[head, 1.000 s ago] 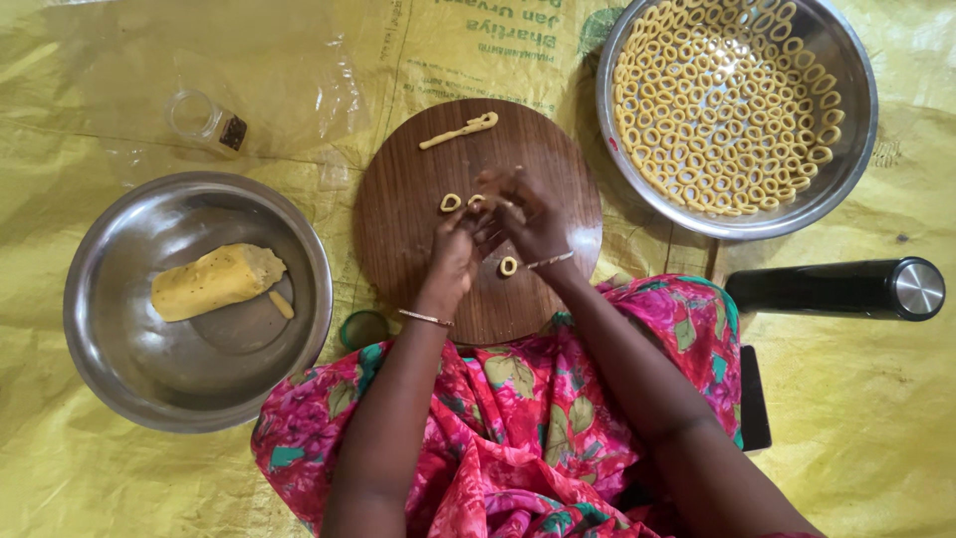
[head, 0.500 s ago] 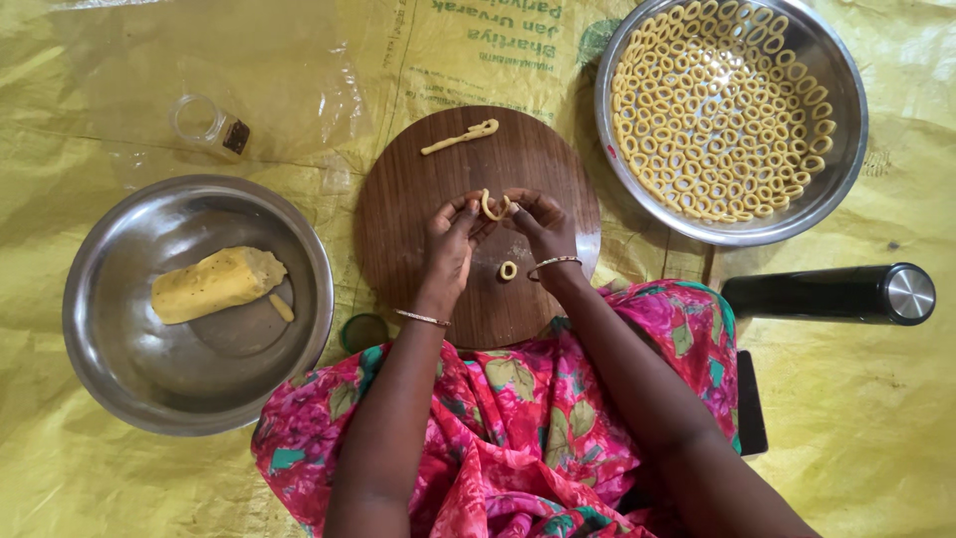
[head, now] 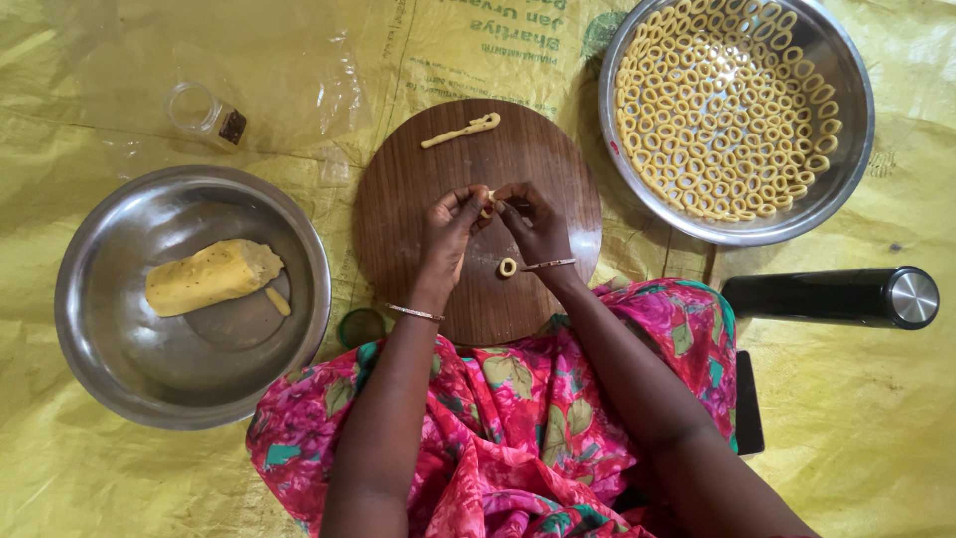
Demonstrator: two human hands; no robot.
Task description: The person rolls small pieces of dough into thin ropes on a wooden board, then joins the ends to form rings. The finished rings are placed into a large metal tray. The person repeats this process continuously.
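Yellow dough piece pinched between fingers of left hand and right hand above wooden board

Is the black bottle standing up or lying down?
Lying down: the black bottle rests on its side on the yellow sheet, its metal cap pointing right.

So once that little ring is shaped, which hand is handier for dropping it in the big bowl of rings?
Probably the right hand: the bowl of rings lies on its side, while the left hand sits nearer the dough bowl.
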